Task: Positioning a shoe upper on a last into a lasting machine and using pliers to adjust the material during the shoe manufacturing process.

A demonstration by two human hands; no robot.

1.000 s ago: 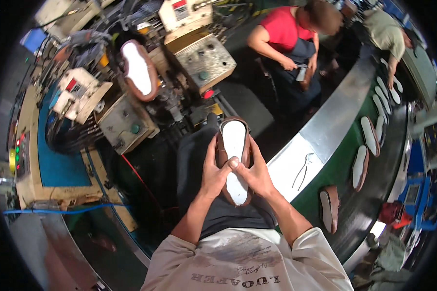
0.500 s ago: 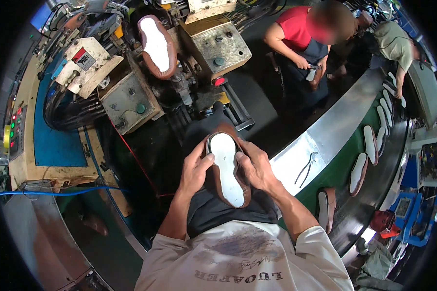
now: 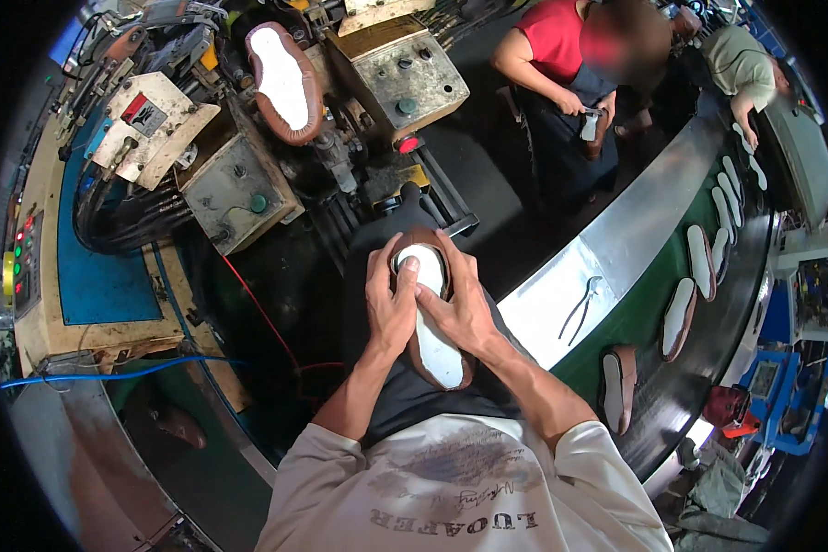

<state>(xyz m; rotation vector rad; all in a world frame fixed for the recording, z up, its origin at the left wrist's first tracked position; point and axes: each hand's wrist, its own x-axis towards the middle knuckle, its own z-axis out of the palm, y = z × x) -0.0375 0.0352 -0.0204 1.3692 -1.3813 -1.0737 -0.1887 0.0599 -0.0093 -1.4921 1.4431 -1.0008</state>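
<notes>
A brown shoe upper (image 3: 442, 357) lies sole side up in front of my lap, its white insole board showing with brown leather round the edge. My left hand (image 3: 393, 299) wraps its far end from the left, thumb pressed on the insole. From the right my right hand (image 3: 460, 313) grips the same end, its thumb also on the insole beside the left one. Fingers of both hands curl down round the sides, partly hidden. Part of a dark rim shows round the insole's far end.
A machine holds another brown upper (image 3: 284, 83) ahead, between control boxes (image 3: 240, 201). Pincers (image 3: 580, 309) rest on the metal ledge (image 3: 649, 207) to my right. Beyond it several uppers (image 3: 679, 317) line a curved conveyor. A co-worker in red (image 3: 554, 46) holds a shoe; another person (image 3: 742, 69) reaches over.
Both hands have slid toward the far end of the upper, and the thumbs have moved inward from its edges onto the white insole. The other person's arm at the conveyor has shifted away.
</notes>
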